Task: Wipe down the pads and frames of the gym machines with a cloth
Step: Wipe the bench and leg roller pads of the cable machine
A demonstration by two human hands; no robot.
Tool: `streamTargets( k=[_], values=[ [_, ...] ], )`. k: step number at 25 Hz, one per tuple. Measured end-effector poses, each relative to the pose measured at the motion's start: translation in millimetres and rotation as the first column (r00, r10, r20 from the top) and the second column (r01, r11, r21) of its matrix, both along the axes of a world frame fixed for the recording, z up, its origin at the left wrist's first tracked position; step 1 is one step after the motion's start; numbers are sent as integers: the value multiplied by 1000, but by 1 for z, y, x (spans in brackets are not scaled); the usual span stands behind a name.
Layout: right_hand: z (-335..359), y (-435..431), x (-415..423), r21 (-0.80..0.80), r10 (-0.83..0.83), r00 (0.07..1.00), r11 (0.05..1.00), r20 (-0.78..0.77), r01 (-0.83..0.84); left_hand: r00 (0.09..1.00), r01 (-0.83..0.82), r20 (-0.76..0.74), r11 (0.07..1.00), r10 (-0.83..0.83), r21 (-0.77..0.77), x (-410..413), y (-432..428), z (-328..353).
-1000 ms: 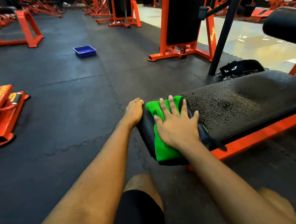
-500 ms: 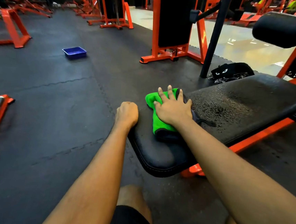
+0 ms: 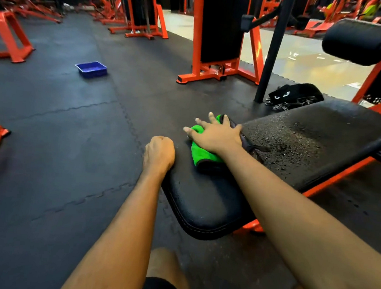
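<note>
right hand (image 3: 216, 136): flat, fingers spread, pressing the green cloth (image 3: 201, 154) onto the black pad (image 3: 313, 142).
cloth: bunched under that palm, by the pad's far edge, toward its near end.
left hand (image 3: 159, 153): curled into a fist, nothing in it, resting against the pad's left edge just beside the cloth.
pad's long axis: from the rounded end by the person, away to the right.
where the work lies: the droplet-speckled stretch is to the right of the cloth. i'd judge the stroke goes that way, and the right hand is nearer.
orange frame (image 3: 335, 181): under the pad, cloth not on it.
writing: none readable, only white eyes printed on a black strap (image 3: 294, 93) on the floor.
</note>
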State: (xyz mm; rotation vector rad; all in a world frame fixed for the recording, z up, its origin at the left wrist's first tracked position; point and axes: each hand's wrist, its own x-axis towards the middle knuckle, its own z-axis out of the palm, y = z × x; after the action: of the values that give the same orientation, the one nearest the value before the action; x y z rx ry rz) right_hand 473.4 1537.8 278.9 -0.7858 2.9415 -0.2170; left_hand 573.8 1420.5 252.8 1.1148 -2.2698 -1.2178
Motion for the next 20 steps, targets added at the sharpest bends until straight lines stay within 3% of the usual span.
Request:
streamTargets(
  k=[5,11,20],
  values=[
    [-18,62,34,-94,66,982,992,-179,-84,1000,3,-13,999,-2,52,3,1,0],
    [0,47,-35,-97,-104,994,990,-31,101,1000,12,-13,999,-11,42,4,3,1],
    [-21,107,48,-115,-50,984,993,-172,30,1000,10,-12,1000,-10,17,1,1,0]
  ],
)
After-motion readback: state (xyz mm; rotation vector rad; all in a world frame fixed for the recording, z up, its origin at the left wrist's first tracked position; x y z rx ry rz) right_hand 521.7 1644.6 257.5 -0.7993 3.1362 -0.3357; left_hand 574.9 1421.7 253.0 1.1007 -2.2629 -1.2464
